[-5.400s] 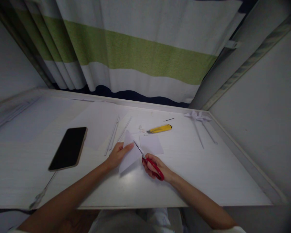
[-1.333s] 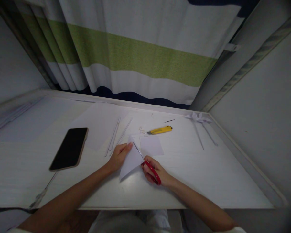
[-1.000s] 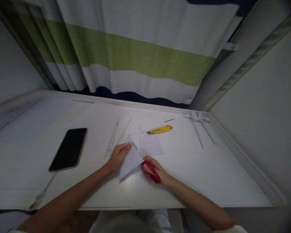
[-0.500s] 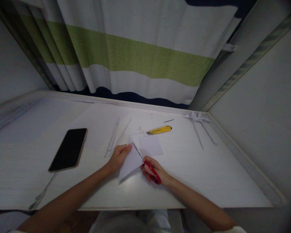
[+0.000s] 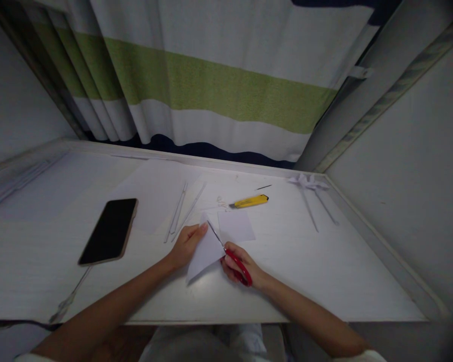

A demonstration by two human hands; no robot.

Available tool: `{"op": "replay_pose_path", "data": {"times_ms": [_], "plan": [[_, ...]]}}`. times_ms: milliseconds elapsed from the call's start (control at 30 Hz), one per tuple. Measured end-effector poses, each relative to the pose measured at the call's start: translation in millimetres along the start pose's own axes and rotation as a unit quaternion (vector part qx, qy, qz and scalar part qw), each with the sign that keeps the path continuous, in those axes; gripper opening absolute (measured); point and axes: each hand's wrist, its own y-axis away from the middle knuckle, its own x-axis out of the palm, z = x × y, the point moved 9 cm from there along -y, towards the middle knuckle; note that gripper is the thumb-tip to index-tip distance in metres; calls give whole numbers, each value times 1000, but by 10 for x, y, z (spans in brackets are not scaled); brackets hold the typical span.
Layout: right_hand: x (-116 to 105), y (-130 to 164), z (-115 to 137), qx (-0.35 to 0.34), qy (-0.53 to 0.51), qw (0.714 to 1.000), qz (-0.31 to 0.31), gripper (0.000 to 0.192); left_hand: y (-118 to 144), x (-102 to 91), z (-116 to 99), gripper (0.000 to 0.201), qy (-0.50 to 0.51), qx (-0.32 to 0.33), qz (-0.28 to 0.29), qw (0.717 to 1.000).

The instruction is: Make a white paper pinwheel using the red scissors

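White paper (image 5: 205,254): pinched in your left hand's (image 5: 183,247) fingers, over the worktop (image 5: 305,271), inside its front edge (image 5: 211,322). Red scissors (image 5: 238,261): gripped by your right hand's (image 5: 253,269) fingers, blades at the paper. Square sheet (image 5: 236,225): just beyond. Raised rim (image 5: 383,246): well off to your right.

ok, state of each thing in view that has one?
Held paper: tilted, gripped by left hand
Scissors: in right hand, blades at that paper; open or shut unclear
Paper square: lying flat on desk
Utility knife: lying down, blade out
Phone: face up, screen dark
Curtain: hanging, spread across behind desk
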Motion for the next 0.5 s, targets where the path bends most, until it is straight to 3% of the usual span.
{"op": "replay_pose_path", "data": {"times_ms": [500], "plan": [[13,3,-43,-1,3,1000,-3,38,25,29,-10,41,25,-27,1,999]]}}
